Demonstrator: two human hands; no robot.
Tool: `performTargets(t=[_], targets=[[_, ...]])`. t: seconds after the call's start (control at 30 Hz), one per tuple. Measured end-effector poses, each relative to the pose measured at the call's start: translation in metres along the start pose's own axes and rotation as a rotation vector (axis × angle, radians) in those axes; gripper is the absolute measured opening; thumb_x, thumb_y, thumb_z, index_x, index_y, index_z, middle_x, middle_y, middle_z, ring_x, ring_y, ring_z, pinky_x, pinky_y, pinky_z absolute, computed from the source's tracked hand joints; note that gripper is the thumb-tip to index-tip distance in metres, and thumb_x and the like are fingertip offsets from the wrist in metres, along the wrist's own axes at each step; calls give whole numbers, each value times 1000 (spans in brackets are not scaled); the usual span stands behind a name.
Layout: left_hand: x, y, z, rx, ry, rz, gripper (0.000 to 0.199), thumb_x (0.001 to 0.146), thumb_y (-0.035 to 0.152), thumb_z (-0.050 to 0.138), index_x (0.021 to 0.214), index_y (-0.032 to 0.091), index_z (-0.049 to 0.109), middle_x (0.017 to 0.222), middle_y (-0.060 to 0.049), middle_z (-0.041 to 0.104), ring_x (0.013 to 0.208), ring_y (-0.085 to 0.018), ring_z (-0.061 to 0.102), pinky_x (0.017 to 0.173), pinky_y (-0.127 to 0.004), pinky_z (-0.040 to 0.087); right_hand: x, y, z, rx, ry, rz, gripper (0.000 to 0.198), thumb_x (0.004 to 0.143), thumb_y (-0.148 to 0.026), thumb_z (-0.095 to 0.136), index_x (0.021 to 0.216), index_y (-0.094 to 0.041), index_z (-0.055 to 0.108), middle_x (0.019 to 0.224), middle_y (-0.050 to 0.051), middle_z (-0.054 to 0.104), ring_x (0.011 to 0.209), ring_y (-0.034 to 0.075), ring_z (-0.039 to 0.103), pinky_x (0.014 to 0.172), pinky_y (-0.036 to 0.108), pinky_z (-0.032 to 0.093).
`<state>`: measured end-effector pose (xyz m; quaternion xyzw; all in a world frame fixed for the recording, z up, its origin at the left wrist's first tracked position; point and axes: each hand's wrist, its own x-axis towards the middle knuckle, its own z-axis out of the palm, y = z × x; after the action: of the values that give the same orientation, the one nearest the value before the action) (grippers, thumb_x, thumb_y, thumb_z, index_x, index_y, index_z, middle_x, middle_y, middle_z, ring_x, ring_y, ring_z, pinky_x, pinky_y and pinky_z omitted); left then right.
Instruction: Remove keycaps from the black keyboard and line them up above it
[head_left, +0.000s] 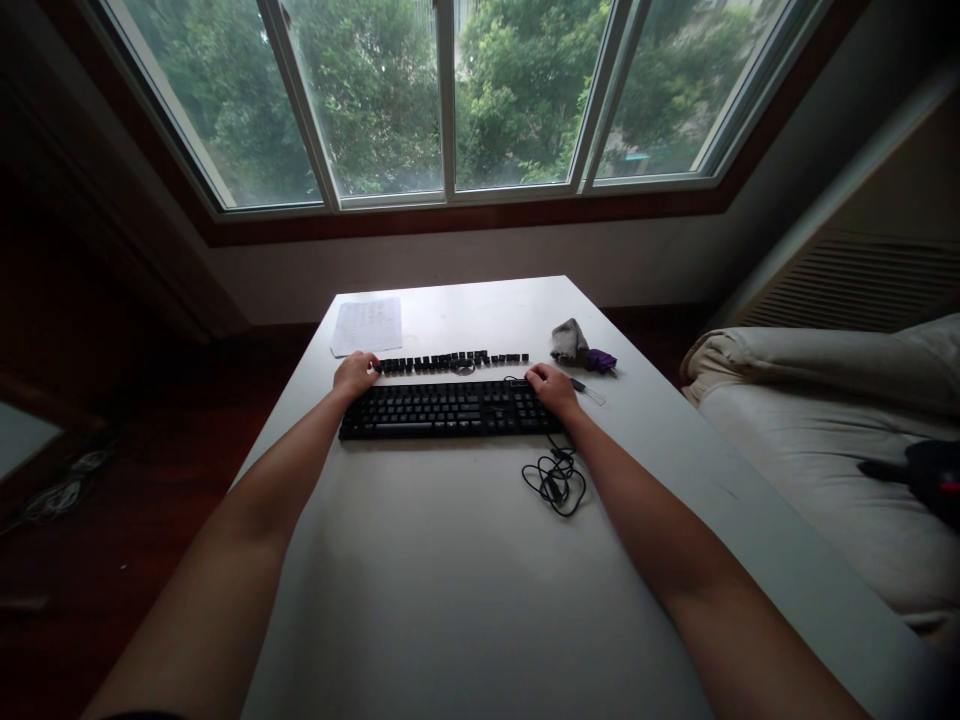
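A black computer keyboard (442,408) lies across the white table, its near edge toward me. Behind it runs a row of loose black keycaps (431,362). My left hand (356,376) is closed in a pinch at the left end of that row, its fingertips on a keycap that they partly hide. At the keyboard's back right corner, my right hand (552,388) grips the edge with bent fingers. A thin ring-shaped item (464,369) lies by the keycaps. The keyboard's cable (555,482) is coiled in front of its right end.
A wire-ended tool (589,391) lies right of my right hand. Beyond it are a grey cloth (568,339) and a purple bundle (601,361). Printed paper (367,326) lies at the back left of the white table (450,560). A padded seat (795,420) stands to the right.
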<state>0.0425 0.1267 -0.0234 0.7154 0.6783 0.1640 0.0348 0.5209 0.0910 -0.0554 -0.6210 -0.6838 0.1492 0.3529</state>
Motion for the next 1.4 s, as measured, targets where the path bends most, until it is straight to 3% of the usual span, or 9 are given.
performTargets(t=[0.27,0.43,0.73,0.93,1.4], targets=[[-6,1,-8,16,-13,-36,21,76,31,69,96,26,72,100,-6,62,93,-23,60,76,-30,48,1,1,0,-5,0,11,27,88,-40,50,84,-20,68,87,6,72,81,22,61,74,30,43],[-16,-4,-31,-17,-6,38,19,78,31,66,95,24,73,102,-7,63,90,-23,61,76,-32,48,1,2,1,-3,3,-8,26,88,-39,51,84,-21,69,88,6,72,81,22,61,74,30,42],[-40,2,-69,44,-300,297,21,73,30,62,91,26,73,89,-3,68,79,-21,61,69,-29,44,2,5,3,-23,6,4,29,89,-41,51,86,-20,70,89,6,71,82,22,60,74,31,42],[-52,10,-70,35,-370,240,24,69,34,64,91,27,74,91,-4,70,85,-24,63,75,-30,46,0,3,2,-16,8,7,29,89,-42,50,87,-20,70,87,7,71,81,22,61,73,31,42],[-56,5,-60,-29,-273,257,20,73,34,66,91,29,75,87,-3,69,81,-22,63,78,-31,46,2,5,4,-9,13,3,28,88,-42,51,86,-21,70,85,7,71,80,23,61,73,31,42]])
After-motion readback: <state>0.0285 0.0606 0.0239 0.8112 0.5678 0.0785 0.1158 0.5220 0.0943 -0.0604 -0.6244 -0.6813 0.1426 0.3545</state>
